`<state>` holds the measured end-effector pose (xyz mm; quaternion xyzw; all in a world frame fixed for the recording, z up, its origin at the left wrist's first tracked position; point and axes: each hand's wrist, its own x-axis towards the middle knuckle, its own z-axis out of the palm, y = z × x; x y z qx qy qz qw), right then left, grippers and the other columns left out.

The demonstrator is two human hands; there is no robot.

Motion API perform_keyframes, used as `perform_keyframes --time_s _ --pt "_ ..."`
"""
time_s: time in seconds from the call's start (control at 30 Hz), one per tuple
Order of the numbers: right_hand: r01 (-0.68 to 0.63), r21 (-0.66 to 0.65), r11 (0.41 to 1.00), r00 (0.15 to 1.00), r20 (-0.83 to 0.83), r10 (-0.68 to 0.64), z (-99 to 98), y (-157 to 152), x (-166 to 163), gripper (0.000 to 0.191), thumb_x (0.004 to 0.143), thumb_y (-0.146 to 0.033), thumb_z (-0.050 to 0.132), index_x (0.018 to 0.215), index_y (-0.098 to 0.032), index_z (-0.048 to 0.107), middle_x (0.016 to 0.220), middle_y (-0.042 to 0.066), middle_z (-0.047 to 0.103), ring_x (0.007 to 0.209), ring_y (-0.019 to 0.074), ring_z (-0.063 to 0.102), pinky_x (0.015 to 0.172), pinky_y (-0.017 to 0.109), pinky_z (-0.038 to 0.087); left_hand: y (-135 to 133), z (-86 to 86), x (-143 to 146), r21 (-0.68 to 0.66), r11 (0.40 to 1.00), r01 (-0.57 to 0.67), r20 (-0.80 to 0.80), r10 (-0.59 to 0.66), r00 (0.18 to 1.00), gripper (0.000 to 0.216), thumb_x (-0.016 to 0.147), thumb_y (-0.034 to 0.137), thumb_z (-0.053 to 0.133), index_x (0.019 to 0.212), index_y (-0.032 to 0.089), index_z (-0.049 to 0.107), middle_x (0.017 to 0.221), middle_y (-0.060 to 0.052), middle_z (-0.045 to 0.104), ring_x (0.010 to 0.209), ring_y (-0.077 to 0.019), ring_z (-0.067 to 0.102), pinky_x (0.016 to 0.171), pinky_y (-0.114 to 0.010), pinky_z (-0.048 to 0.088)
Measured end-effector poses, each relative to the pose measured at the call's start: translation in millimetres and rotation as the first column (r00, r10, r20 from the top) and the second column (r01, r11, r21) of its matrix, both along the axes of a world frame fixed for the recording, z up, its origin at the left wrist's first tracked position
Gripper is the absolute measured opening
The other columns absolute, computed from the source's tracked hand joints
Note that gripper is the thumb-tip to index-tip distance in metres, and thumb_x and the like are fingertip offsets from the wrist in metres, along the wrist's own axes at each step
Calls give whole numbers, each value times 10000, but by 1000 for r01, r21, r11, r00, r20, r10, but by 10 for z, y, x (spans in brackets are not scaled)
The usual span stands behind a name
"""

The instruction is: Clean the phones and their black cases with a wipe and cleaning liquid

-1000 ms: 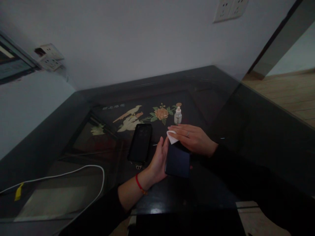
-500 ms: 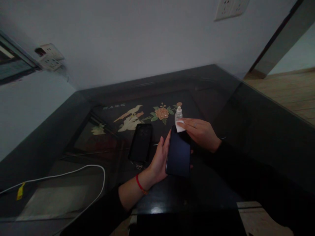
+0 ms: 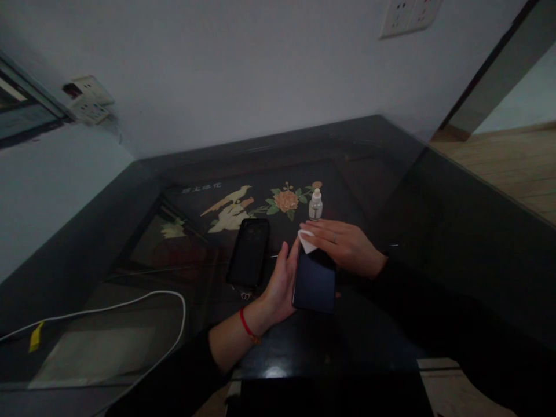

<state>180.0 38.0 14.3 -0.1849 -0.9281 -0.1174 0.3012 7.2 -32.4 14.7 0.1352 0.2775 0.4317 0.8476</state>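
- Toward the near edge of the surface [image 3: 391, 347], both dark sleeves are being lost in shadow, and they are being cut off by the bottom and right of the view.
- At the near left part of the surface, a white cable [image 3: 130, 302] with a yellow tag [image 3: 35, 337] is being cut off at the left and bottom, so neither end is being shown.
- Back from the near edge's middle, a dark phone [image 3: 315, 284] is being held above the surface by the left hand [image 3: 280, 289]; the grip is being closed around it, thumb along one side, most fingers being hidden underneath.
- A white cloth [image 3: 307, 243] is being pressed on the phone's far end by the right hand [image 3: 347, 246]; its fingers are being kept together over the cloth, part of which is being covered, and the thumb's hold cannot be told.
- Left of the phone, a black case [image 3: 249, 252] is being set down on the surface, its inner details being swallowed by darkness.
- Just beyond the right hand, a small bottle [image 3: 315, 207] is being stood upright; its label cannot be read.
- Toward the far edge, faint lettering [image 3: 202, 188] is being blurred.
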Motion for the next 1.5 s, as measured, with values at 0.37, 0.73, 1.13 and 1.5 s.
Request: perform_keyframes --time_s 0.37,0.73,1.13,1.5 --pt "-41 -13 999 999 7 41 -43 25 -4 321 934 -111 466 1223 -121 606 1273 105 629 1215 222 571 1006 421 505 5 39 18 -28 999 -43 -42 42 998 572 936 573 294 1464 353 308 1351 -81 545 1127 -278 580 938 -510 458" --pt "-38 -48 998 999 -7 37 -57 26 -5 341 932 -100 462 1245 -147 589 1288 93 619 1238 202 551 1013 417 500 13 29 -3 -15 999 -43 -28 42 999 556 935 567 310 1468 423 247 1405 -64 497 1102 -286 591 924 -567 449" --pt "-41 -61 997 998 -40 39 -60 17 -1 343 938 -104 451 1250 -151 585 1282 103 621 1240 199 550 1026 423 488 28 21 -12 -11 998 -65 -18 65 998 554 938 560 300 1471 424 233 1390 -75 509 1101 -300 591 911 -585 445" --pt "14 -67 998 996 -83 -20 -55 58 34 363 911 -88 483 1248 -160 596 1277 105 625 1221 213 567 1020 441 489 14 82 -5 -12 999 -31 -59 30 998 556 929 584 288 1465 445 236 1357 -89 531 1077 -327 604 873 -629 443"
